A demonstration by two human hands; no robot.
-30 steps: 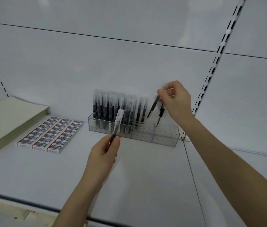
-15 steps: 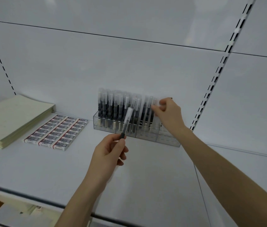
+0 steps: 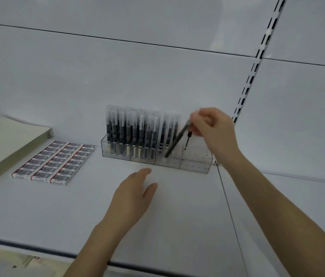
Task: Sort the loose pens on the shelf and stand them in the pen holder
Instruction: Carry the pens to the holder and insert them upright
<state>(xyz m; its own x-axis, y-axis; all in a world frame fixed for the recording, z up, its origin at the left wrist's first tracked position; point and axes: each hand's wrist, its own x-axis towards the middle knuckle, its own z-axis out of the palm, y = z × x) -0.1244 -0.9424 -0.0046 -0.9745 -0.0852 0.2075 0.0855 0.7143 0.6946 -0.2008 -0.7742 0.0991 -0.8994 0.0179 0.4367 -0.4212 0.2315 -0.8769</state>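
Since half a second ago the left hand (image 3: 132, 193) has let go of its pen and dropped low over the shelf (image 3: 38, 212); it now hovers palm-down with fingers loosely spread and nothing in them, in front of the middle of the pen holder (image 3: 195, 164). The right hand (image 3: 211, 126) has lifted from the row of pens and now pinches two pens above the holder's right half. The longer pen (image 3: 176, 139) slants down and to the left, its lower tip reaching into the third compartment from the left, at or just above the perforated insert; whether it is seated in a hole cannot be told. The shorter-looking pen (image 3: 188, 139) hangs nearly upright from the same fingers, its tip just above the rightmost compartment.

That clear holder stands toward the back of the shelf, close to the rear wall, its right end near the seam between two shelf boards. Its two left compartments are packed with upright standing pens (image 3: 131, 132), caps up, and a few more stand in the left part of the third compartment. The rightmost compartment holds none.

Left of the holder, flat on the shelf, lie three rows of small boxed erasers (image 3: 56, 161). Further left, at the shelf's left edge, sits a stack of pale paper pads (image 3: 4, 140).
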